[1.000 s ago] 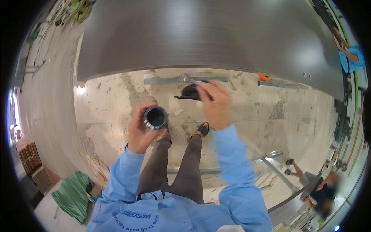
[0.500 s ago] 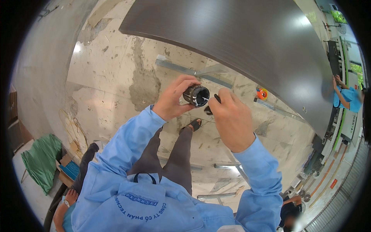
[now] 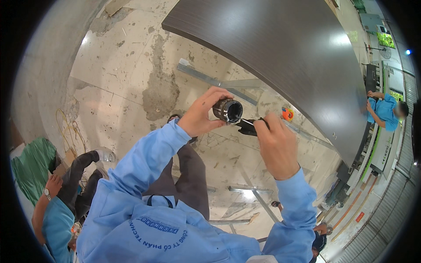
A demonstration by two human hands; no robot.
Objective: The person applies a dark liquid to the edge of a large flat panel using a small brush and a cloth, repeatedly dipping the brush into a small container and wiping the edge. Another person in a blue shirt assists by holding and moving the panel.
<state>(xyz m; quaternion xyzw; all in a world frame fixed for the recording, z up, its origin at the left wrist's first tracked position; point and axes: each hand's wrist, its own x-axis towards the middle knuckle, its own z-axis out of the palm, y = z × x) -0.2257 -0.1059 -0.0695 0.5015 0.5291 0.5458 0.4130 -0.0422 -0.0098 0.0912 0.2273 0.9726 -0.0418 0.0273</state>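
Note:
A dark, hollow cylinder [image 3: 221,111] with whitish smears round its rim sits in my left hand [image 3: 202,115]. Fingers and thumb wrap its side, and its open mouth faces right. My right hand [image 3: 279,147] is closed on a black-handled tool [image 3: 247,127] with a thin pale tip. That tip reaches the lower right edge of the cylinder's mouth; whether it touches is too small to tell. My fingers hide part of the handle, and the tool's exact kind cannot be made out.
A large dark brown panel [image 3: 272,39] spans the upper right, with a person [image 3: 382,111] in blue at its far edge. Metal bars [image 3: 206,75] and an orange roll [image 3: 287,114] are beyond my hands. Another person [image 3: 57,215] is at lower left, near green sheeting [image 3: 33,164].
The tool has tilted; its tip moved from inside the cylinder's mouth to the rim's lower right. My right hand shifted right and down. My view turned and the legs below stepped.

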